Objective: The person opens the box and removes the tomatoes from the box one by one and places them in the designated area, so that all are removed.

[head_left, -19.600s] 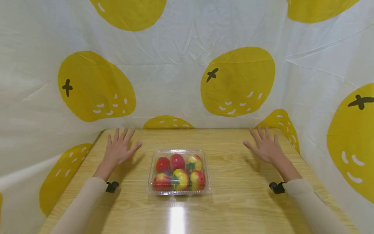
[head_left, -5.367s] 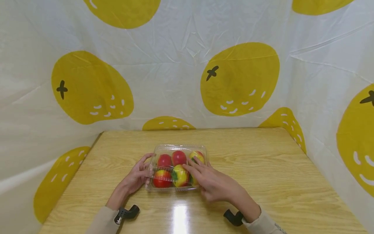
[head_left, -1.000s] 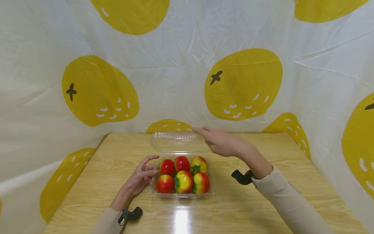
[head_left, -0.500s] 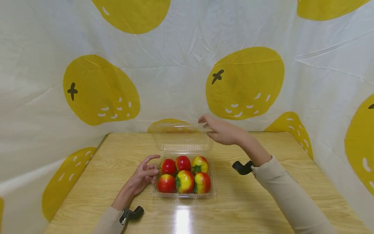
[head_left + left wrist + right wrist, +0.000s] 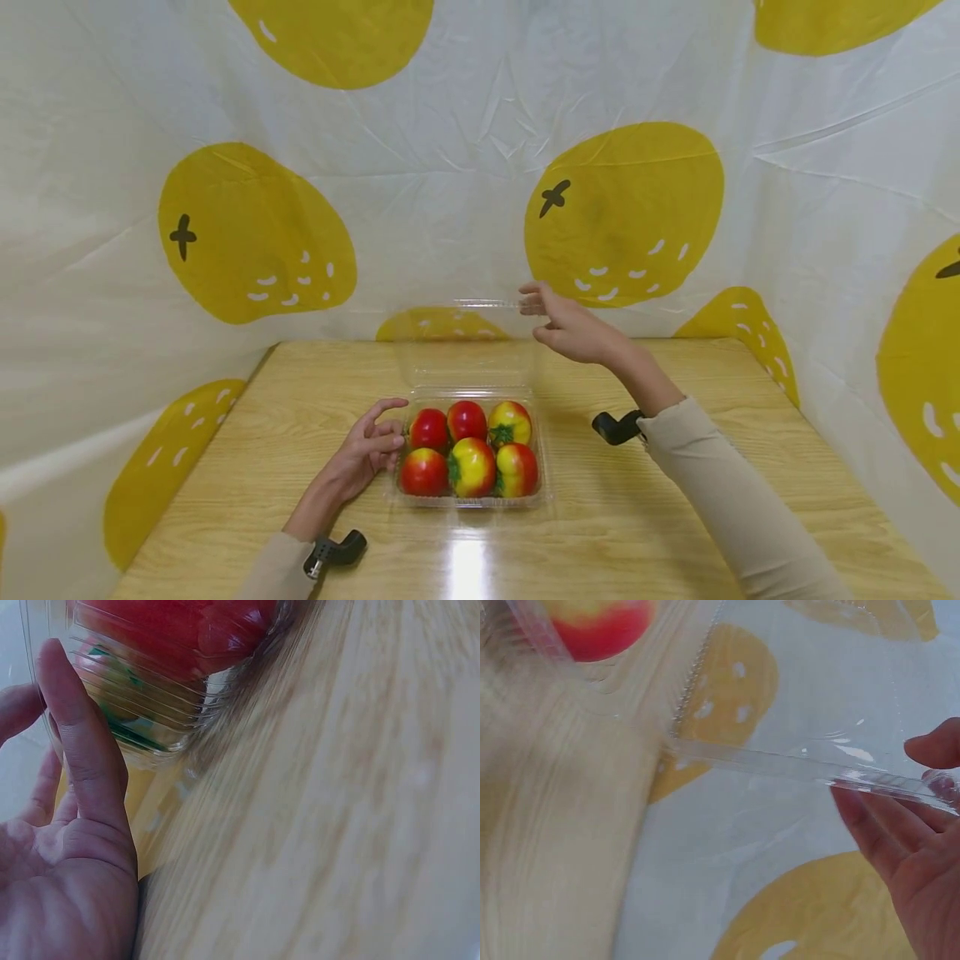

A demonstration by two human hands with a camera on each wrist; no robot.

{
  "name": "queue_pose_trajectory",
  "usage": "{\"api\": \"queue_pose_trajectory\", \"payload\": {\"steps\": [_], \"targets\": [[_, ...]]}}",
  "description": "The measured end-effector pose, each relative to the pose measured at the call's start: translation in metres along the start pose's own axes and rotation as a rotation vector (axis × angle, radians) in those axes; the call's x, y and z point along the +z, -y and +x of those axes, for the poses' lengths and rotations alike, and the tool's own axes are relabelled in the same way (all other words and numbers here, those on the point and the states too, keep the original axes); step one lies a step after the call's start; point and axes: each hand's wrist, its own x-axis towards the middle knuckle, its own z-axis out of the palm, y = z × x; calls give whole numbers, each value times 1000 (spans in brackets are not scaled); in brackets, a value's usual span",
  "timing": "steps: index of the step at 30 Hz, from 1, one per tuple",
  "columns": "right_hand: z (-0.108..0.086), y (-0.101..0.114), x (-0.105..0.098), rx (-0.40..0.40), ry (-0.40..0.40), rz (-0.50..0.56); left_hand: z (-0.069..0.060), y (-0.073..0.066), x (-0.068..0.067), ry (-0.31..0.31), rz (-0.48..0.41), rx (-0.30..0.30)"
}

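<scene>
A clear plastic container [image 5: 471,502] sits on the table, its hinged lid [image 5: 465,343] standing up at the back. Several glossy red-and-yellow fruits with some green leafy parts lie inside, among them a yellow-and-red fruit [image 5: 473,467]. My left hand [image 5: 362,454] holds the container's left side by the rim; in the left wrist view its upright finger touches the clear wall [image 5: 161,694]. My right hand [image 5: 573,327] holds the lid's upper right edge. In the right wrist view, the lid's rim [image 5: 780,763] passes between thumb and fingers.
The wooden table [image 5: 675,492] extends to both sides of the container. A white curtain [image 5: 450,242] printed with large yellow fruit shapes hangs behind and beside it. Black wrist-worn devices sit at both cuffs, one being the left device [image 5: 341,548].
At first the container was closed and both hands apart. Over the last second the lid's free edge has risen with my right hand. My left hand has stayed at the container's left side.
</scene>
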Motion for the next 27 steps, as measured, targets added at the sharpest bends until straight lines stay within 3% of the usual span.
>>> {"api": "queue_pose_trajectory", "payload": {"steps": [7, 19, 27], "targets": [[4, -14, 4, 24, -36, 123, 1, 0, 0, -4, -16, -7], [10, -30, 15, -4, -69, 250, 1, 4, -5, 18, -52, 13], [10, -39, 24, 28, -78, 330, 1, 3, -4, -1, -39, 18]]}}
